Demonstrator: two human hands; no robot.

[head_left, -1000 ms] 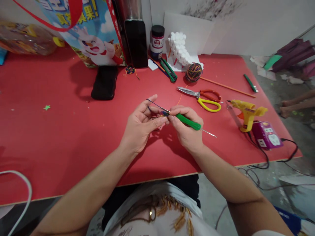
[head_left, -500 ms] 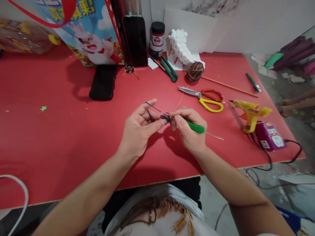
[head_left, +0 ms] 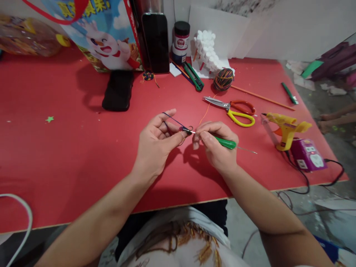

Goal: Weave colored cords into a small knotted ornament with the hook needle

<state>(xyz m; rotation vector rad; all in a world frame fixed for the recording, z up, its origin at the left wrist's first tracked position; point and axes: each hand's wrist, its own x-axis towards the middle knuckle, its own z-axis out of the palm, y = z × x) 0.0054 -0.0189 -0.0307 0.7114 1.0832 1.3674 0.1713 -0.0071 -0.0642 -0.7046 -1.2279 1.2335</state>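
Note:
Between thumb and fingers my left hand (head_left: 157,139) pinches a small dark crochet piece (head_left: 185,130). A strand of dark yarn (head_left: 174,118) runs taut from its raised index finger to the piece. My right hand (head_left: 218,142) is closed around a crochet hook with a green handle (head_left: 226,143); the thin metal shaft reaches the piece, and another thin metal end sticks out behind the hand. Whether the hook tip sits inside a stitch is too small to tell. An orange strand leads from the multicoloured yarn ball (head_left: 223,79) down toward my right hand.
Scissors (head_left: 230,109) lie beyond my right hand. To the right are a yellow glue gun (head_left: 286,128) and a purple box (head_left: 308,155) with cords. Two phones, a green cutter (head_left: 194,76), a jar (head_left: 181,42), a white bead-like model (head_left: 207,52) and a picture bag (head_left: 108,40) stand or lie behind.
My right hand with the crochet hook has shifted slightly right, away from my left fingers, and more of the metal shaft shows. The whole view has moved a little.

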